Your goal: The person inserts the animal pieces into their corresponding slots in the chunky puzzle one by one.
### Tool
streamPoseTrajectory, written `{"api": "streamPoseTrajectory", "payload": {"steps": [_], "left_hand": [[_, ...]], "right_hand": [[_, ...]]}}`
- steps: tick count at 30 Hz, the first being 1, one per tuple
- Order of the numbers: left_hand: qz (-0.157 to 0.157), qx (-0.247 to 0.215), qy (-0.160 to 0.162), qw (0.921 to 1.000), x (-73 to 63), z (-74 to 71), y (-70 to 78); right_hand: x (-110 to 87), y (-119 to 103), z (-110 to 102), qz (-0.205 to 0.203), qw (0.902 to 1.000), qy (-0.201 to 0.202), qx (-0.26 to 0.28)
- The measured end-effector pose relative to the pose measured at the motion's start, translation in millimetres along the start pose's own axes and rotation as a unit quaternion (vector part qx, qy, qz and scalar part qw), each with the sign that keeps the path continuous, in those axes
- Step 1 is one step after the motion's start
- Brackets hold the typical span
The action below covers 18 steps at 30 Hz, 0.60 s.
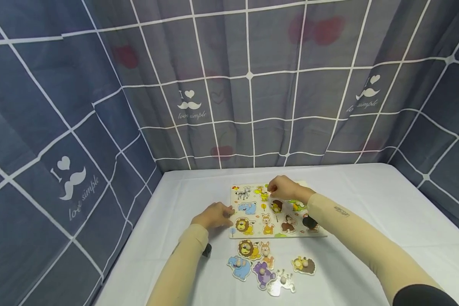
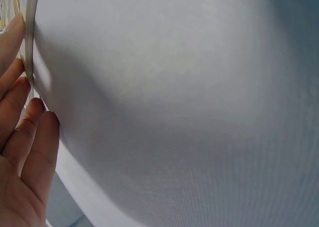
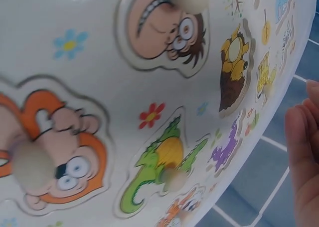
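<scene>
A white animal puzzle board [image 1: 252, 233] lies on the table. My left hand [image 1: 215, 214] rests at its left edge, fingertips against the side in the left wrist view. Over the board's top row is my right hand [image 1: 284, 188], bent fingers beside the giraffe [image 1: 263, 194]. In the right wrist view the giraffe's knob [image 3: 267, 91] shows apart from the fingers [image 3: 299, 137], with nothing visible between them. Knobbed crocodile [image 3: 154, 162], orange monkey [image 3: 79, 157] and brown ape [image 3: 149, 32] pieces sit in the board. The hedgehog picture [image 3: 234, 70] has no knob.
Loose knobbed pieces lie in front of the board: lion [image 1: 248, 250], kangaroo [image 1: 265, 251], elephant [image 1: 239, 267], purple hippo [image 1: 263, 274], a shiny pale piece [image 1: 277, 285] and, farther right, a hedgehog [image 1: 304, 265]. A grey checked curtain [image 1: 229, 102] surrounds the white table [image 1: 191, 187].
</scene>
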<state>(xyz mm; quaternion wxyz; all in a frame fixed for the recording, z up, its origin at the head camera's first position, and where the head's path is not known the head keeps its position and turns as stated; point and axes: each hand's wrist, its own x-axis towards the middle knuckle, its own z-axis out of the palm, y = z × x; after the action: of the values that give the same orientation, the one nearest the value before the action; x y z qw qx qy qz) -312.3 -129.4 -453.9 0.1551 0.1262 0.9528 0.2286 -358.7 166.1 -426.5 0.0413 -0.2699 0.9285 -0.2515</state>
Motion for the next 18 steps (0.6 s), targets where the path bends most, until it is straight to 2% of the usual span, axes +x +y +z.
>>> {"api": "streamPoseTrajectory", "payload": {"steps": [7,18], "left_hand": [[0.006,-0.004,-0.006,1.0,-2.7,0.5,0.2],[0.023,-0.021,-0.01,0.9995,0.0,-1.9,-2.7]], "right_hand": [[-14.3,7.5,-1.3,0.012,0.9997,-0.005,0.021],[-30.3,-3.2,0.2,-0.024,0.9986,-0.012,0.044]]}}
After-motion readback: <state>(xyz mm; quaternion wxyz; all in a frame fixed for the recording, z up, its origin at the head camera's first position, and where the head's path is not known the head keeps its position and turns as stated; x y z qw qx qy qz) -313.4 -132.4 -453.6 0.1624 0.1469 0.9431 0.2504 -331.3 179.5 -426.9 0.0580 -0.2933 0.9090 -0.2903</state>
